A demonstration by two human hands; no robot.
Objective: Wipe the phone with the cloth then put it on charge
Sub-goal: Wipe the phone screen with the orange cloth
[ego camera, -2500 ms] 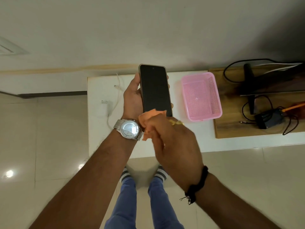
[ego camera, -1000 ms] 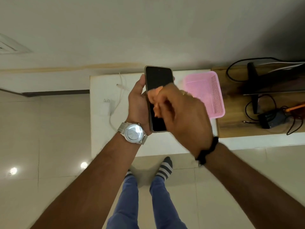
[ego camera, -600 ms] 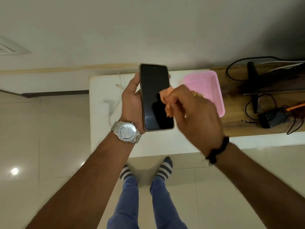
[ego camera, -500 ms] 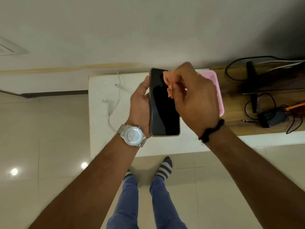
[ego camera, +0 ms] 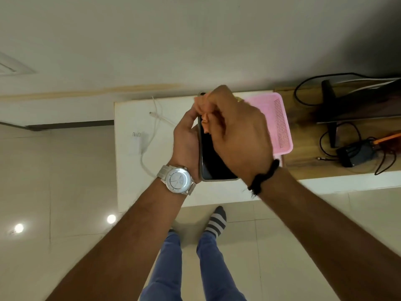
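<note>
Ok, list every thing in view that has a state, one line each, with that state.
phone: screen dark, held upright off the table.
left hand: gripping the phone's left edge.
right hand: closed on the cloth.
cloth: bunched, pressed to the phone's upper part.
charger plug: lying on the white table, not in a socket.
charger cable: loose, free end unconnected.
pink basket: visible part empty.

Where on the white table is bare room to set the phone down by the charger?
Free: the near strip of the white table, in front of the charger and its cable. The far left corner, left of the cable, is also bare. Crowded: the right side, with the pink basket and the wooden board of wires.
</note>
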